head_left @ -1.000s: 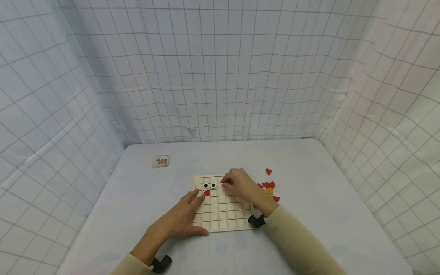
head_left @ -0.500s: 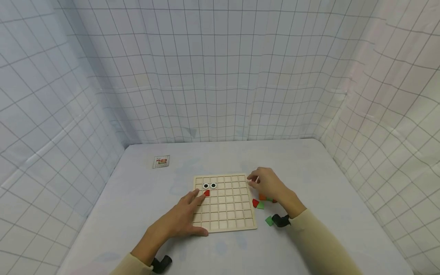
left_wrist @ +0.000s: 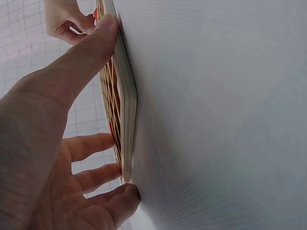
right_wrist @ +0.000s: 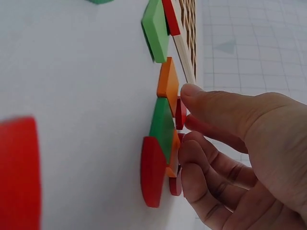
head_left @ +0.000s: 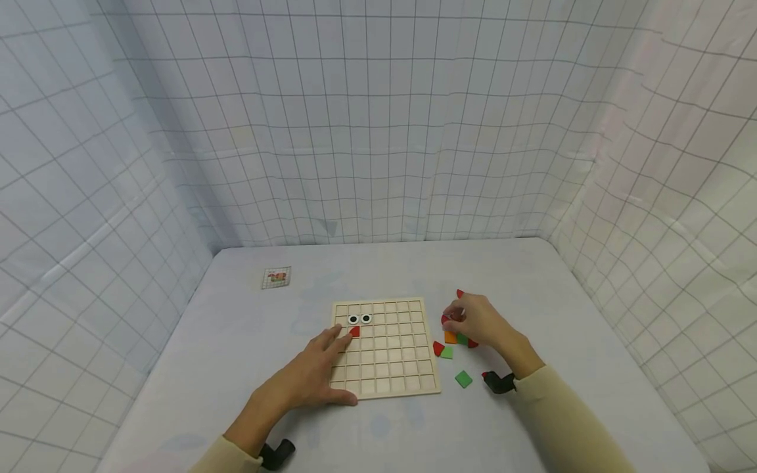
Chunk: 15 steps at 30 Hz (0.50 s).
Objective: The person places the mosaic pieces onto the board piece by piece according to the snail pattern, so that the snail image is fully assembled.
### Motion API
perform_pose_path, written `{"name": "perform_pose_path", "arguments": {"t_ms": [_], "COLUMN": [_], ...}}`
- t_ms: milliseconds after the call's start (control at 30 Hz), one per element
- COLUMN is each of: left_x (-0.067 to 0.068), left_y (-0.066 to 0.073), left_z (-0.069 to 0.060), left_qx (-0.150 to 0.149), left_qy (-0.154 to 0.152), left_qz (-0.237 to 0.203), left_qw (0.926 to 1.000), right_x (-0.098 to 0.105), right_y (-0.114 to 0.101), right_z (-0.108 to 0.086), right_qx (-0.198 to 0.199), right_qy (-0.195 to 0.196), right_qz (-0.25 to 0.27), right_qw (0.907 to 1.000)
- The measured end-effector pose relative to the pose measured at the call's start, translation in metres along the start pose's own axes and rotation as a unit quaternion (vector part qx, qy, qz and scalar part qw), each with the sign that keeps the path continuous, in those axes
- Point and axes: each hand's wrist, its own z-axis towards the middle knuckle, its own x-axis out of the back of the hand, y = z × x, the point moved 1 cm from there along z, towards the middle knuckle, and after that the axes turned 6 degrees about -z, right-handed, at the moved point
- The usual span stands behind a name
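A wooden grid board [head_left: 387,358] lies on the table in the head view. Two round eye pieces [head_left: 359,319] and a red piece [head_left: 355,332] sit in its upper-left cells. My left hand [head_left: 316,368] rests spread across the board's near-left corner, thumb on the near edge, a fingertip by the red piece. To the board's right, my right hand [head_left: 481,318] hovers over the loose coloured pieces. In the right wrist view, its thumb and index finger are slightly apart beside a red piece [right_wrist: 180,113]; no piece appears lifted.
Around the right hand lie an orange piece [head_left: 451,337], a light green piece [head_left: 447,353], a red wedge [head_left: 438,348] and a green square [head_left: 464,379]. A small picture card [head_left: 276,277] lies at the table's back left. Gridded white curtains [head_left: 378,131] surround the table.
My right hand has moved from above the board's upper cells rightward to the loose pieces, uncovering the board's right side. My left hand has stayed in place.
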Motion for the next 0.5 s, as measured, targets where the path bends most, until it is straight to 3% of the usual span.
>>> {"name": "perform_pose_path", "arguments": {"t_ms": [500], "left_x": [0.0002], "left_y": [0.0010], "left_z": [-0.0015], "left_qx": [-0.003], "left_qy": [0.000], "left_qz": [0.003], "left_qw": [1.0000], "right_x": [-0.0050], "right_y": [-0.0012], "right_z": [0.0017], "right_qx": [0.009], "right_qy": [0.010], "right_qz": [-0.006], "right_qw": [0.9999]}}
